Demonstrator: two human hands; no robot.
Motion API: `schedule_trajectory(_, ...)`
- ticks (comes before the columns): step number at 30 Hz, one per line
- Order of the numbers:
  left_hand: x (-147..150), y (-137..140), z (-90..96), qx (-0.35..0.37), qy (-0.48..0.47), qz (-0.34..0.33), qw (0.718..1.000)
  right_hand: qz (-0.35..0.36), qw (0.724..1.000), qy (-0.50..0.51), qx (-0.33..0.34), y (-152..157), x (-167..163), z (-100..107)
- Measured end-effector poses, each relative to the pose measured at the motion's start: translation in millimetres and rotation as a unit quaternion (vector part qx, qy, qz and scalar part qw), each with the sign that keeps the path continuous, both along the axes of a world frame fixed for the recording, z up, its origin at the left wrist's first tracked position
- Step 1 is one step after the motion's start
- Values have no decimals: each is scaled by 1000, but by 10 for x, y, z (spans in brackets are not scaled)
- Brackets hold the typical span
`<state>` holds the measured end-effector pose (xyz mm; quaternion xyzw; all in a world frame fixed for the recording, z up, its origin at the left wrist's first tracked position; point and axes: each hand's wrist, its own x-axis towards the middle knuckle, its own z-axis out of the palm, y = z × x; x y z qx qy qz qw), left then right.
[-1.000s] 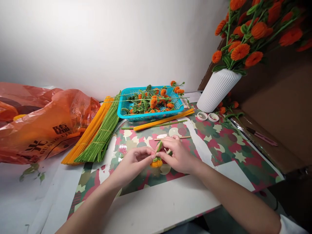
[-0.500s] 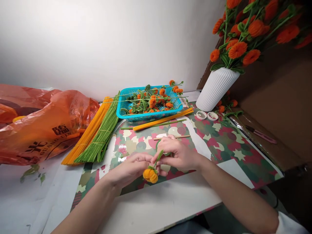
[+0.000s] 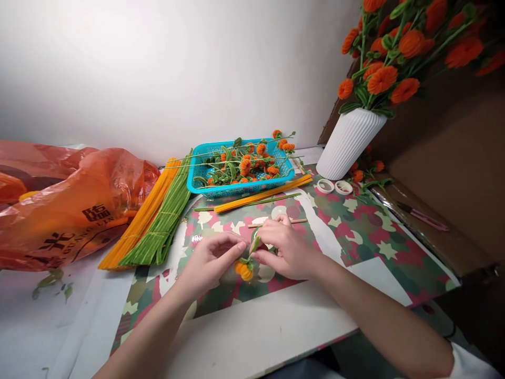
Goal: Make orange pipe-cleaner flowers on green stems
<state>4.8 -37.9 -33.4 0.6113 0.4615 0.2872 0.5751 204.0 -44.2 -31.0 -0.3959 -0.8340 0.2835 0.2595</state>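
Note:
An orange-yellow fuzzy pipe-cleaner flower [image 3: 243,270] hangs head down between my hands, its short green stem [image 3: 255,244] pointing up. My right hand [image 3: 284,247] is closed, with thumb and fingers pinching the stem just above the flower head. My left hand [image 3: 213,261] is closed beside it, thumb and forefinger tips together close to the stem; what lies between them is hidden. Part of a green ring-like thing shows behind my right fingers, mostly covered. A thin wooden stick [image 3: 298,221] lies on the table just beyond my right hand.
Beyond my hands stands a turquoise basket [image 3: 240,190] of orange flowers and green stems. Bundled orange and green pipe cleaners [image 3: 153,226] lie left, beside an orange plastic bag [image 3: 79,210]. At right are a white vase [image 3: 349,145] of flowers, two white rings [image 3: 334,187] and a pink cutter [image 3: 428,218].
The flower has risen slightly and turned, so less of its head shows. My left hand has drawn back to the left, its fingers now pinched beside the stem rather than under the flower.

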Motion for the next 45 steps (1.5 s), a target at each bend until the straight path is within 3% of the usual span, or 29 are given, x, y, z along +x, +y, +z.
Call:
schedule_trajectory(4,7,-41,28,43,59,-57,996,-9,1000,-12,3,-2,-8,-1)
schedule_trajectory(11,48,-86,12,-74,18,-51,996,-22,1000,-8,-19,-14,-31,-18)
schedule_trajectory(15,29,-84,5,-135,-42,-78,987,26,998,40,-46,20,18,1)
schedule_trajectory(18,16,-91,-34,-211,-111,-109,965,68,993,82,-59,51,67,4)
schedule_trajectory(23,38,-110,-124,-340,-243,-159,894,88,991,91,-47,47,76,-31)
schedule_trajectory(29,40,-86,-23,-262,-153,-67,951,53,998,29,-24,36,61,-18)
schedule_trajectory(34,34,-78,19,-277,-146,-43,949,62,998,20,-24,53,76,8)
schedule_trajectory(41,-3,-80,-70,-327,-182,-98,922,67,993,95,15,46,55,-44)
schedule_trajectory(43,-23,-68,-63,-298,-144,-88,939,53,993,106,-11,35,38,-42)
schedule_trajectory(45,-29,-57,-31,-207,-69,-57,974,32,994,96,-33,23,19,-28)
